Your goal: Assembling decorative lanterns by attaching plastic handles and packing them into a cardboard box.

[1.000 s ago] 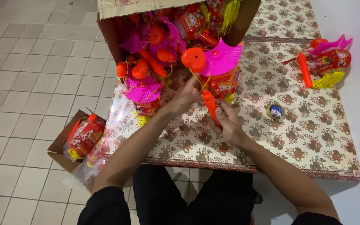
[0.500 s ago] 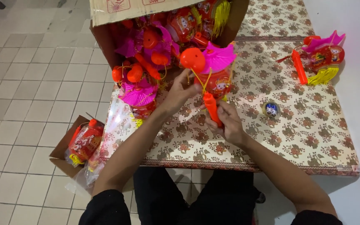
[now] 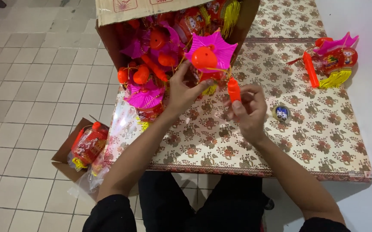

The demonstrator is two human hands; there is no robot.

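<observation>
Two bare hands work above a table covered in a patterned floral cloth point(image 3: 323, 141), seen from the wearer's head looking down. Left hand point(image 3: 182, 91) has its fingers closed around the lower part of a toy lantern point(image 3: 209, 53), which has a bright pink fan-shaped top and an orange ball at its centre; the lantern sits just above and in front of that hand, at the mouth of a cardboard box point(image 3: 151, 10) packed with more pink and orange lanterns. Right hand point(image 3: 247, 112) pinches an orange handle stick point(image 3: 233, 89) between thumb and fingertips; the stick rises out of the top of the grip, its long axis close to upright, tilted slightly left towards the lantern. A thin wire appears to link stick and lantern. A small round object point(image 3: 281, 113) lies just right of the right hand, and one finished lantern point(image 3: 334, 60) lies at the table's far right.
</observation>
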